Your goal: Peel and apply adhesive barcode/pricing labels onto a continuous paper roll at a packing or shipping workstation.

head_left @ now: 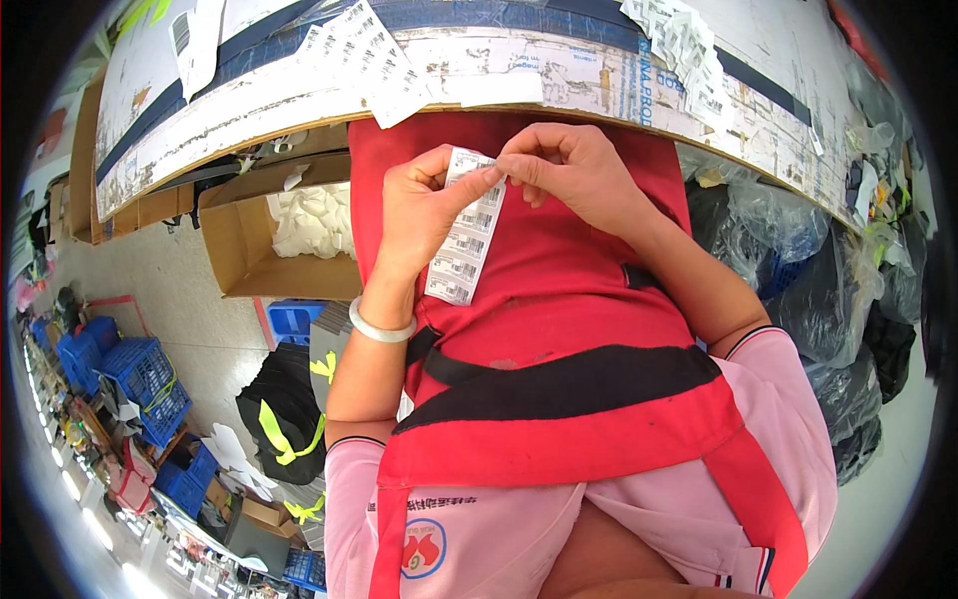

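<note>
My left hand (427, 205) grips a strip of white barcode stickers (467, 245) between thumb and fingers. The strip hangs down in front of my red apron (559, 260). At its upper edge my right hand (574, 170) pinches with thumb and forefinger, touching or almost touching the left thumb tip. Whether a sticker is between the right fingertips is too small to make out. Just beyond my hands, more sheets of barcode stickers (364, 60) lie at the near edge of the worn white table (579, 75).
A heap of sticker sheets (684, 55) lies farther right on the table. Below its left side stands an open cardboard box (235, 240) with white scraps (311, 220). Plastic-wrapped dark bundles (818, 299) crowd the right. Blue crates (148, 384) and black bundles with yellow ties (284, 414) stand at left.
</note>
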`<move>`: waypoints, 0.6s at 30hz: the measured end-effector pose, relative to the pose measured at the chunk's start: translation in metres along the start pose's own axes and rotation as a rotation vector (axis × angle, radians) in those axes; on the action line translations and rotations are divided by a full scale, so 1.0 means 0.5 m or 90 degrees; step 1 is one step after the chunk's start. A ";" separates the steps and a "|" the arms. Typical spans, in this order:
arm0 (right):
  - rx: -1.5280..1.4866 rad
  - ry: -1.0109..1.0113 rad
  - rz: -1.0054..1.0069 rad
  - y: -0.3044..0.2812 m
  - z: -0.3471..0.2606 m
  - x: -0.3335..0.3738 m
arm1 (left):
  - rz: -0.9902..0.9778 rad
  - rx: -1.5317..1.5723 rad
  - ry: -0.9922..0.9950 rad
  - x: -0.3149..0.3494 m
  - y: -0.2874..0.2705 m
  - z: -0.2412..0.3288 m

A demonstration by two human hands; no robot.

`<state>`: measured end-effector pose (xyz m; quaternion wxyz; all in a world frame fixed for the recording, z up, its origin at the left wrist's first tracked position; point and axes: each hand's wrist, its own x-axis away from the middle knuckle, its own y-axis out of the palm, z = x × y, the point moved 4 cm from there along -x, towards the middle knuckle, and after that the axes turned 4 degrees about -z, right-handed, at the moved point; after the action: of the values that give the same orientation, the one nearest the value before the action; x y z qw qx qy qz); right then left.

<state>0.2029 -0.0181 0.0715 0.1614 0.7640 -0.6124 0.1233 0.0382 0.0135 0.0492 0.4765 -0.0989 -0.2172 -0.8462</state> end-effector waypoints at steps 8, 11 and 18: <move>0.279 -0.244 0.250 -0.108 -0.036 -0.037 | -0.067 0.213 -0.034 -0.012 -0.046 -0.062; 0.338 -0.242 0.245 -0.127 -0.038 -0.056 | -0.004 0.301 -0.094 -0.012 -0.065 -0.096; 0.385 -0.278 0.239 -0.117 -0.047 -0.074 | -0.015 0.284 -0.088 -0.016 -0.062 -0.099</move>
<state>0.2521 0.0359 0.0731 -0.2293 0.6605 -0.6969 0.1597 0.0181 0.0108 -0.0059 0.4606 -0.0468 -0.4320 -0.7739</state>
